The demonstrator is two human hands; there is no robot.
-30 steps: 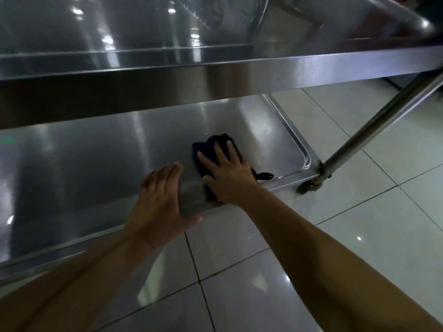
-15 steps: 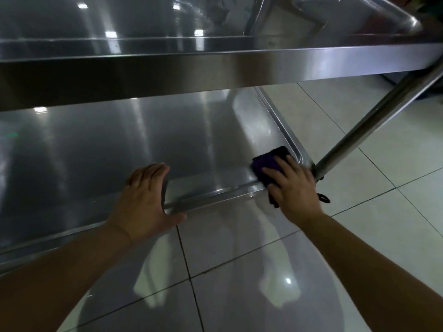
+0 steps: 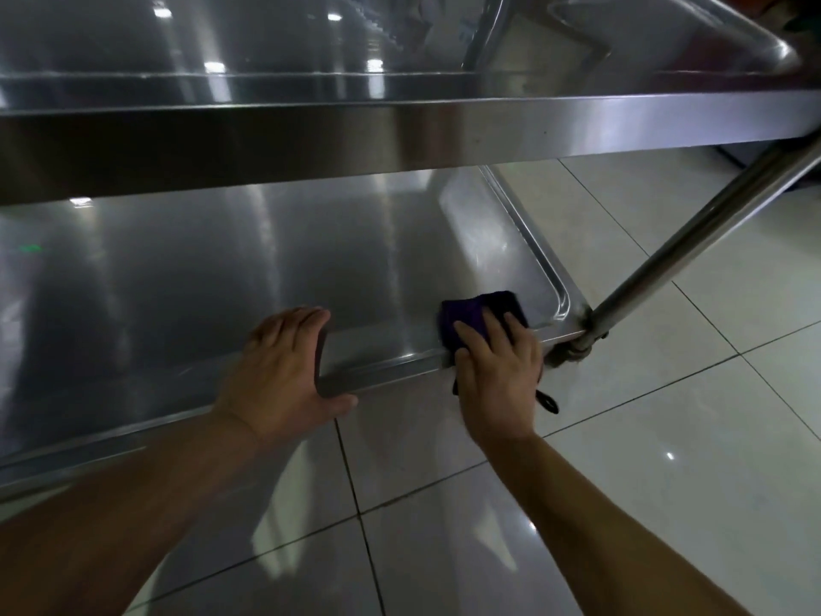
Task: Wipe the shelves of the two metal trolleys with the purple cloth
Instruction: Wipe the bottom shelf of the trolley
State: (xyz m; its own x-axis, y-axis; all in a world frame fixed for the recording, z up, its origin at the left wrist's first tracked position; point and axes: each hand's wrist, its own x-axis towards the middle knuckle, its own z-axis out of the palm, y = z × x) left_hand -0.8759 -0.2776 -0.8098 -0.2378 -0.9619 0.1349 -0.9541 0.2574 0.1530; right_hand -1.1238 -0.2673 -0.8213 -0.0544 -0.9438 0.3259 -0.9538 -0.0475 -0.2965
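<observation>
The purple cloth (image 3: 466,314) lies on the lower shelf (image 3: 222,282) of a metal trolley, at the shelf's near right corner. My right hand (image 3: 497,371) presses flat on the cloth with straight fingers, and part of the cloth hangs over the front rim below my palm. My left hand (image 3: 280,375) rests on the shelf's front rim to the left, fingers straight on the metal and thumb under the edge. The trolley's upper shelf (image 3: 400,122) crosses the top of the view.
A slanted metal leg (image 3: 711,229) of the trolley rises from the shelf's right corner joint (image 3: 577,340). Glossy white floor tiles (image 3: 666,437) spread to the right and below my arms. Only one trolley is in view.
My right hand slid the cloth from the middle of the shelf's front to its near right corner, then back slightly left. My left hand stayed on the rim.
</observation>
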